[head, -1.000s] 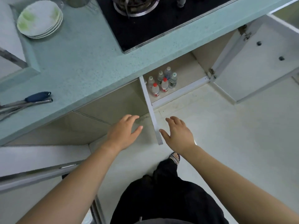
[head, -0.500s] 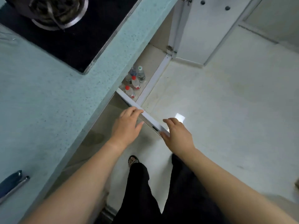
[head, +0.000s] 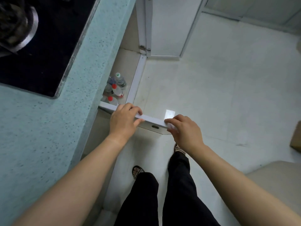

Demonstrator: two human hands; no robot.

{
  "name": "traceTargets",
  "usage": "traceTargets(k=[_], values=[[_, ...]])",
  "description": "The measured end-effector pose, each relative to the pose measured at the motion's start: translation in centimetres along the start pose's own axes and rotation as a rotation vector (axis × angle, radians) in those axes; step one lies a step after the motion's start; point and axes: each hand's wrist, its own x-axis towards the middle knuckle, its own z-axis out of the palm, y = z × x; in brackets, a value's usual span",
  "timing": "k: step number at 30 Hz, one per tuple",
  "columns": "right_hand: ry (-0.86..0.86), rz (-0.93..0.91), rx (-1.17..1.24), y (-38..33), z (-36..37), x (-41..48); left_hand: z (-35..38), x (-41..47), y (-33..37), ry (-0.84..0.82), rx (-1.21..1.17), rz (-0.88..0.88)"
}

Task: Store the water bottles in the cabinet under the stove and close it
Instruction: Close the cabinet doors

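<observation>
Under the countertop (head: 48, 128) the cabinet has 2 doors: the far door (head: 167, 26) open wide, the near door (head: 146, 119) half-open. The left hand (head: 123, 119) and right hand (head: 185, 131) each curl fingers over the near door's top edge. At least 4 water bottles (head: 116, 88) stand inside, 2 red-capped

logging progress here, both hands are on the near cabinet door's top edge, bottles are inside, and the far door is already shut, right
Not quite: the far door is not shut. The head view shows it swung wide open on its hinge. The rest holds: the left hand and right hand rest on the top edge of the near door, and the water bottles stand inside the cabinet.
</observation>
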Motion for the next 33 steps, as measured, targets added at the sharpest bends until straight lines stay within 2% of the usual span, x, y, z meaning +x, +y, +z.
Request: traceTargets(k=[6, 11, 15, 21, 26, 29, 33], values=[[0.041, -0.109, -0.061, 2.8, -2.2, 6.3, 0.0, 3.6, 1.6, 0.063, -0.008, -0.104], [0.052, -0.314, -0.040, 5.0, -3.7, 14.0, -0.1, 7.5, 2.6, 0.144, 0.000, -0.250], [-0.020, -0.481, 0.001, 5.7, -5.3, 20.2, -0.2, 10.5, 3.2, 0.229, -0.021, -0.436], [-0.195, -0.692, -0.168, 5.9, -5.5, 26.7, -0.5, 14.3, 3.2, 0.386, -0.034, -0.640], [-0.254, -0.768, -0.217, 5.0, -5.6, 29.7, 0.5, 14.6, 2.7, 0.451, -0.011, -0.582], [-0.292, -0.799, -0.266, 4.3, -6.1, 31.1, 1.9, 13.5, 2.8, 0.342, 0.062, -0.518], [-0.325, -0.846, -0.327, 2.9, -6.3, 33.7, 2.3, 13.5, 2.2, 0.243, 0.140, -0.525]])
